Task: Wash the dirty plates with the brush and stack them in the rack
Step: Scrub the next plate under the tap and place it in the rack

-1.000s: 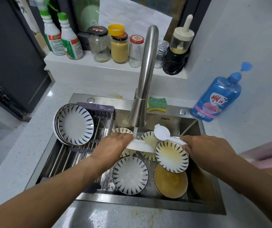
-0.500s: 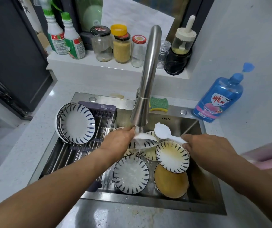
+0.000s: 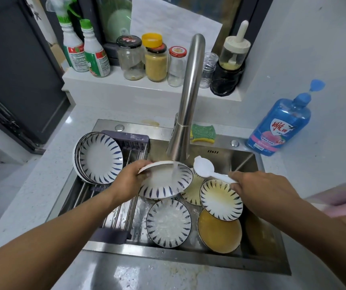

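lowest in the frame, right of centre, dirty plates [image 3: 219, 232] lie in the sink [image 3: 168, 255]. above them our left hand [image 3: 129, 181] grips a plate [image 3: 165, 183] by its left rim, tilted under the tap's [image 3: 185, 114] stream, while our right hand [image 3: 258, 188] curls round the brush [image 3: 204, 169] handle, its head just beside that plate. farther off, at centre left, clean plates [image 3: 100, 158] lean on edge in the rack [image 3: 124, 214].

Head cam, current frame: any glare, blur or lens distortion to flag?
Head view: heavy wide-angle bowing toward the edges; soft glare patch on the wet sink ledge; running water streaks across the plate; centre otherwise sharp, lighting even, no hard shadows.
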Demonstrator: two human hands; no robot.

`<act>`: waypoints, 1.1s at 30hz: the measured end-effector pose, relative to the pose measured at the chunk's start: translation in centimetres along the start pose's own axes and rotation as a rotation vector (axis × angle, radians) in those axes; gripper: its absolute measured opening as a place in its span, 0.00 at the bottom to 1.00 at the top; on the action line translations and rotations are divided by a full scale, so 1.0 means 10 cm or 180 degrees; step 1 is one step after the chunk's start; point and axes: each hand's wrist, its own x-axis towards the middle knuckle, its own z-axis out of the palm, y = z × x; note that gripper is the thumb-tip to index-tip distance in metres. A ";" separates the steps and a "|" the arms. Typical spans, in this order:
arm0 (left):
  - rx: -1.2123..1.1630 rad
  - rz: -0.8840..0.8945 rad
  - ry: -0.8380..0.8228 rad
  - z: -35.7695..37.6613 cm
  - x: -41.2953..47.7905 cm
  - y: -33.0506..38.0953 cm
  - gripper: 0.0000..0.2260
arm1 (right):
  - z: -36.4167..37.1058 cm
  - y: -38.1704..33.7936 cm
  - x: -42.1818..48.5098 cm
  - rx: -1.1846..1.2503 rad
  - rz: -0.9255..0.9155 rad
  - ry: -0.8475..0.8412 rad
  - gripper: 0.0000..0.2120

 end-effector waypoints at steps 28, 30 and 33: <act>-0.1109 -0.0237 0.0441 0.14 -0.34 -0.15 0.10 | 0.00 0.04 0.00 -0.0062 0.0072 0.0031 0.14; -0.1720 -0.0766 0.0412 0.27 -0.34 -0.12 0.13 | -0.01 0.03 -0.01 -0.0074 0.0097 0.0003 0.14; -0.2800 -0.1608 0.0555 0.44 -0.26 -0.01 0.13 | -0.04 0.00 -0.01 -0.0074 0.0100 -0.0046 0.14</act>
